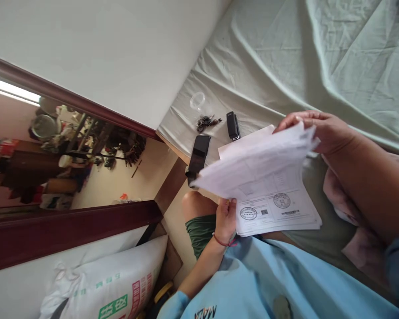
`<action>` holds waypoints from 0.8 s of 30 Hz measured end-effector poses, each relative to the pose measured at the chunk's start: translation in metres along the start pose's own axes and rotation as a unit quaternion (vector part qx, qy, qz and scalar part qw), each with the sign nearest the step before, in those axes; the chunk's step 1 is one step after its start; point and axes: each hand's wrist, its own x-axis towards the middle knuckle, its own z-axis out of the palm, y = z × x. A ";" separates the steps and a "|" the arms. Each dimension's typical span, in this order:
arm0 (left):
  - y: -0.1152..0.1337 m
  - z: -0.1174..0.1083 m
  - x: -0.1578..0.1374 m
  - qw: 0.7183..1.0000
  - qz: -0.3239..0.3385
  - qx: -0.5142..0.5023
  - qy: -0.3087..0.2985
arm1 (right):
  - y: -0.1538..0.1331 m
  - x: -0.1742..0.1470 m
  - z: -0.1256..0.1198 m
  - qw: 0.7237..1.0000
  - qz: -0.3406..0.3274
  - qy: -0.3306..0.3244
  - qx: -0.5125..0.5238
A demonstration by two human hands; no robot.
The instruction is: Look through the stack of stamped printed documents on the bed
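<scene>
A stack of printed papers (275, 217) with round stamps and barcodes rests over my lap. My left hand (226, 217), a red string on its wrist, grips the stack's left edge. Several upper sheets (252, 164) are lifted and slightly blurred, held at their far right corner by my right hand (310, 126). Beyond them, another sheet (246, 141) lies on the bed. Close to that sheet is a black stapler (233, 126). A black phone (200, 148) lies near the bed's edge, partly over a dark object I cannot make out.
Keys (204, 123) and a clear plastic cup (197, 102) are on the bed sheet (279, 57) near the white wall. A pink cloth (339, 195) lies by my right arm. Left of the bed are a doorway with a cluttered room beyond and a full white sack (119, 274).
</scene>
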 end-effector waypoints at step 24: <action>0.036 0.012 -0.011 0.994 -0.056 -0.089 0.000 | 0.020 0.019 -0.012 0.871 0.105 0.233 -0.420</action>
